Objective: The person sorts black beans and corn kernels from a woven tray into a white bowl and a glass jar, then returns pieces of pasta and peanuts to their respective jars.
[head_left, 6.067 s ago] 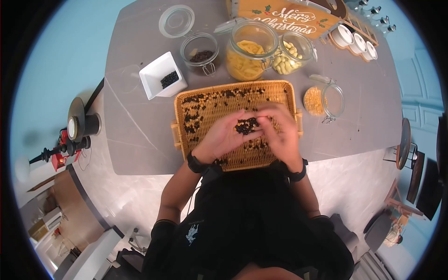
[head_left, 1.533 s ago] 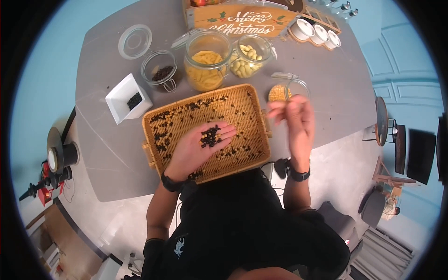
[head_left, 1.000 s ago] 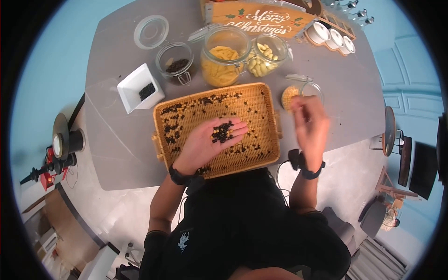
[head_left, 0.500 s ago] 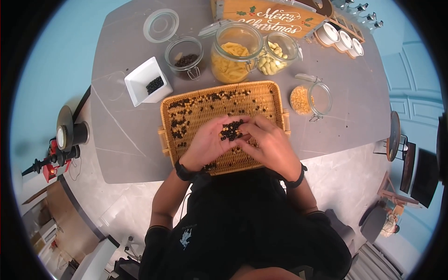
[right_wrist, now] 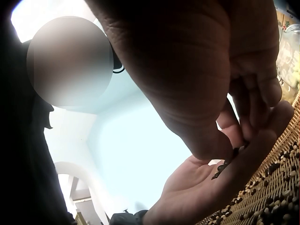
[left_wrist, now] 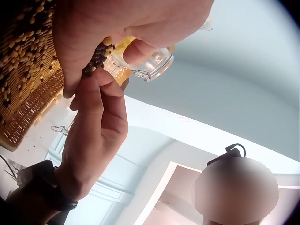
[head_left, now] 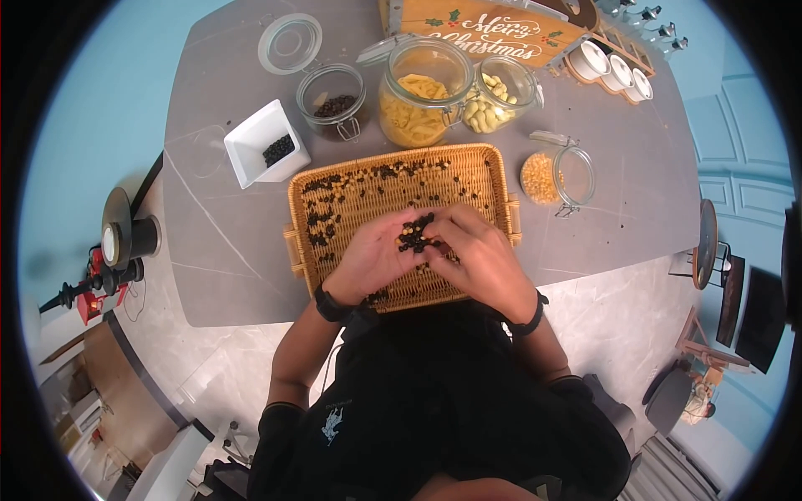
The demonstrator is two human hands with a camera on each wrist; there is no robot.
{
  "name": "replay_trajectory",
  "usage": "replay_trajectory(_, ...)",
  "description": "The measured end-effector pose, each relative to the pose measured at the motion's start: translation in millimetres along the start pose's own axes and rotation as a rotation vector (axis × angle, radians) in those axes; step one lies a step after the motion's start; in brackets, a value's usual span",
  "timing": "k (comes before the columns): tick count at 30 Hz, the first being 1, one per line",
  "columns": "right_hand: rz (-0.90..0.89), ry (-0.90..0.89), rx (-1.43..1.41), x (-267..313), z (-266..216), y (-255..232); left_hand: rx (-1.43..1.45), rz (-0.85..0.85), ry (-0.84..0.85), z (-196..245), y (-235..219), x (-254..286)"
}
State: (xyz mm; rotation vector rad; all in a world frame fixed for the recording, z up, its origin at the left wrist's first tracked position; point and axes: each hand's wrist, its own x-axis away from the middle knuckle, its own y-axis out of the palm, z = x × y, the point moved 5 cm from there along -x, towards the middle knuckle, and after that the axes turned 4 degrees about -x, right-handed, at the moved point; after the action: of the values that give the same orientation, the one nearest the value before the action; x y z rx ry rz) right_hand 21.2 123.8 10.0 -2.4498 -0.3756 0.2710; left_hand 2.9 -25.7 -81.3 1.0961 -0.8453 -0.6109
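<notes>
Palm up, my left hand (head_left: 380, 255) is cupped over the wicker basket (head_left: 334, 284) and carries a small pile of black beans (head_left: 413, 237) mixed with a few yellow ones. The fingers of my right hand (head_left: 480, 259) bend into this pile from the right. In the left wrist view, the right thumb and forefinger tips come close together at the beans (left_wrist: 99, 55); I cannot tell whether they pinch one. Black and yellow beans lie scattered in the basket, thickest along its far and left sides.
Behind the basket stand a white square dish (head_left: 242, 150) with black beans and glass jars of dark beans (head_left: 334, 107), penne pasta (head_left: 413, 108) and pale peanut-shaped pieces (head_left: 489, 113). A small open jar of yellow kernels (head_left: 541, 179) is at right. Farther back is a wooden Christmas crate (head_left: 493, 33).
The right hand was beside the small kernel jar a second ago and has come back left to the beans in the left palm. The left hand's flat fingers have become more cupped.
</notes>
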Motion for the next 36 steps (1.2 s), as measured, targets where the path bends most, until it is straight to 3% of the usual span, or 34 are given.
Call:
replay_trajectory(3, 0.019, -0.061, 0.049, -1, -2, -1, -0.024, 0.072, 0.018, 0, 3, 2)
replay_trajectory(9, 0.031, -0.048, 0.053, -2, -5, 2, -0.058, 0.036, 0.008, -3, -1, 1)
replay_trajectory(11, 0.014, -0.035, 0.043, -3, -8, 1, -0.375, 0.091, 0.112, -2, -3, 6)
replay_trajectory(13, 0.03, -0.024, 0.034, -2, -6, 3, -0.392, 0.104, 0.104, -3, -5, 7)
replay_trajectory(15, 0.04, -0.01, 0.026, -2, -5, 5, -0.109, 0.075, -0.014, -6, -8, 2)
replay_trajectory(18, 0.062, 0.005, 0.017, -2, -4, 7, -0.049, 0.106, -0.008, -7, -11, 2)
replay_trajectory(24, 0.16, 0.011, 0.109, -1, -3, 18, -0.085, 0.013, 0.006, -5, -2, 0)
replay_trajectory(32, 0.334, 0.0, 0.222, 2, -11, 25, -0.104, 0.042, 0.038, -2, 12, -2)
replay_trajectory(36, 0.296, 0.038, 0.188, 1, -6, 27, -0.098, 0.008, 0.054, -1, 14, -2)
